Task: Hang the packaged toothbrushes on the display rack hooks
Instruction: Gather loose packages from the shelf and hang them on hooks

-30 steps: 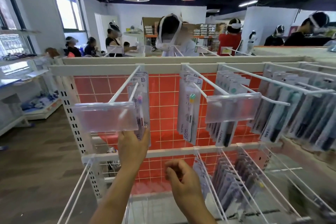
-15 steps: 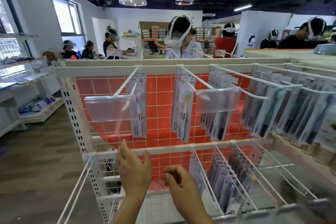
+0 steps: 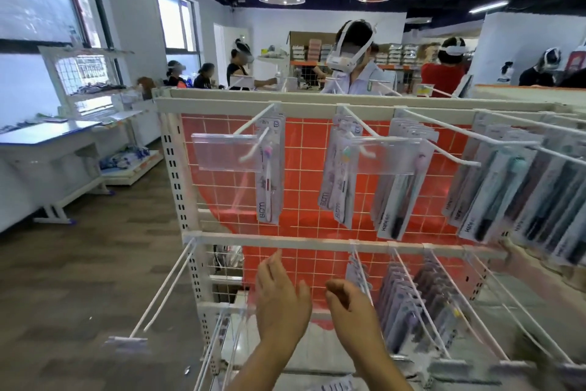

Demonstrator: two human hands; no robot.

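Both hands are seen low in the frame, in front of the lower rail of the display rack [image 3: 272, 240]. The left hand [image 3: 280, 302] is held with fingers straight and loosely spread, nothing in its grasp. The right hand [image 3: 352, 308] is shown with fingers loosely curled, and nothing is held in it either.

A single packaged toothbrush [image 3: 269, 168] is hung on the upper left hook [image 3: 253, 119], behind a clear label holder [image 3: 223, 151]. Further packs [image 3: 341, 175] are hung at centre, and dense rows of dark-handled packs [image 3: 513, 187] are seen toward the right edge. More packs [image 3: 409, 298] are hung on the lower hooks at lower right. A red gridded back panel [image 3: 304, 143] is visible behind them. People wearing headsets are seen beyond the rack.
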